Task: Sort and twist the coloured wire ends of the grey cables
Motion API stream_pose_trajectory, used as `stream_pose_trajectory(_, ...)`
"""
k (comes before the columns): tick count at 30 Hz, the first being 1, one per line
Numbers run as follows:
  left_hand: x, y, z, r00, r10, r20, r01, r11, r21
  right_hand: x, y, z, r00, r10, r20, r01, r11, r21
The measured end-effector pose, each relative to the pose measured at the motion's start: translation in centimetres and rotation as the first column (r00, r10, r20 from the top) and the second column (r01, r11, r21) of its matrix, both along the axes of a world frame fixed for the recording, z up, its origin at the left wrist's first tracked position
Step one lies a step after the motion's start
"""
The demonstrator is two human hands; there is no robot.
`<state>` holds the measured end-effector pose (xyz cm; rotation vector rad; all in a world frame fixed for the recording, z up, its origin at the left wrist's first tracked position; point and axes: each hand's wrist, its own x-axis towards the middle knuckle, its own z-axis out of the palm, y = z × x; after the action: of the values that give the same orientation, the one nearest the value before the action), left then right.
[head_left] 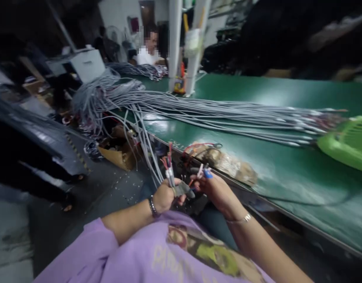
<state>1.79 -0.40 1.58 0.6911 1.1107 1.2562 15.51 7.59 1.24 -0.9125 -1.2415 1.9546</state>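
Observation:
My left hand (164,195) is closed around the ends of several grey cables (153,157) that hang down from the green table (275,165); red and white wire tips stick up above its fingers. My right hand (216,188) sits just to the right, fingers pinched on a small blue and white piece (206,172) near those wire tips. Both hands are held in front of my lap, below the table's edge. A dark grey object (185,189) lies between the two hands; I cannot make out what it is.
A long bundle of grey cables (228,114) lies across the green table. A green plastic basket (346,143) is at the right. A bag with red wires (225,161) rests at the table's edge. Another person (148,51) sits far behind. A cardboard box (118,151) is on the floor.

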Motion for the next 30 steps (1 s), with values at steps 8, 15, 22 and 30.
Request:
stream_pose_trajectory(8,-0.2,0.5,-1.7,0.997,-0.045,-0.069,0.046,0.999,0.006,-0.9,0.2,-1.7,0.966,-0.207,-0.154,0.196,0.977,-0.080)
stream_pose_trajectory(15,-0.4,1.9,-1.0,0.991,-0.132,-0.028,0.133,0.991,0.008,-1.8,0.4,-1.7,0.947,-0.192,-0.259,0.127,0.960,-0.249)
stream_pose_trajectory(22,-0.4,2.4,-1.6,0.976,-0.216,-0.032,0.215,0.976,-0.036,-2.3,0.2,-1.7,0.895,-0.299,-0.330,0.181,0.921,-0.346)
stream_pose_trajectory(30,-0.3,2.5,-1.7,0.970,-0.237,-0.057,0.235,0.971,-0.040,-2.2,0.2,-1.6,0.897,-0.315,-0.310,0.208,0.920,-0.332)
